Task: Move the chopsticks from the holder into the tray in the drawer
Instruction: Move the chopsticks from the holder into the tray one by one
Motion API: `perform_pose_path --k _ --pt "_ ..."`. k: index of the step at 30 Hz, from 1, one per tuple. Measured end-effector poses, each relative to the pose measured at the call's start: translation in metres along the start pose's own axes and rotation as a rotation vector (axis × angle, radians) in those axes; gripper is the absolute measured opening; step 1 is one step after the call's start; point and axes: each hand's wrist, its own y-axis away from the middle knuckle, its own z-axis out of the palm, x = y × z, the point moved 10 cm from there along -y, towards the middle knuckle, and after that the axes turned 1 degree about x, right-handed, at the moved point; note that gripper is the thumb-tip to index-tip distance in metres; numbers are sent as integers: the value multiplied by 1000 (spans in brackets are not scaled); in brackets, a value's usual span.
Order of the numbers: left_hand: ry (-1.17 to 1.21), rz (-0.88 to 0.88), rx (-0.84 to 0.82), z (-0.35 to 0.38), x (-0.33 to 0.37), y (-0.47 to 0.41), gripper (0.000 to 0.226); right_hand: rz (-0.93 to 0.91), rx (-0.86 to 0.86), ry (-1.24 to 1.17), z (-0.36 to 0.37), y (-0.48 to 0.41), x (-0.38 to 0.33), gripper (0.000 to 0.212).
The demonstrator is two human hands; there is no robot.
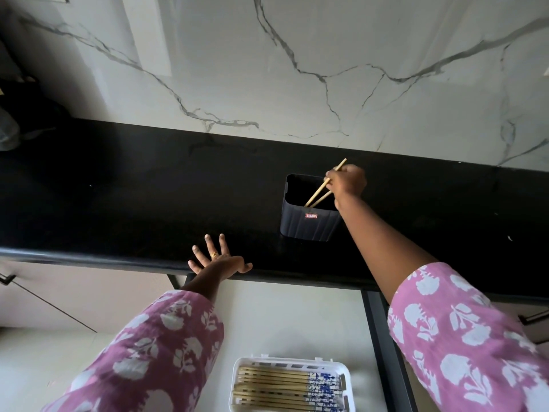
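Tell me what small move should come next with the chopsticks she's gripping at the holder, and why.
Probably lift the right hand straight up. It grips two chopsticks whose lower ends still sit inside the dark holder, so they must clear its rim before swinging toward the white tray in the open drawer, where other chopsticks already lie flat. The left hand rests spread on the counter edge.

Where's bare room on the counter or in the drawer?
Counter: bare from the left hand out to the left edge, also right of the holder. Drawer: bare floor between the counter edge and the tray. Crowded: tray, full of chopsticks.
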Motion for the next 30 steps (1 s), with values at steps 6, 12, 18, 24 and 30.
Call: perform_pose_path --k 6,12,18,24,30 --pt "25 5 14 0 -2 -1 100 -65 -34 -52 -10 8 -15 3" --pt "36 23 23 -3 0 6 95 -250 78 -126 -60 8 -72 11" --pt "26 24 29 -7 1 19 90 -340 131 -325 -100 37 -96 15" --pt "21 54 50 -15 3 31 93 -324 -168 -371 -78 83 -77 26" --pt "30 63 55 -13 1 35 90 -234 -496 0 -16 151 32 8"
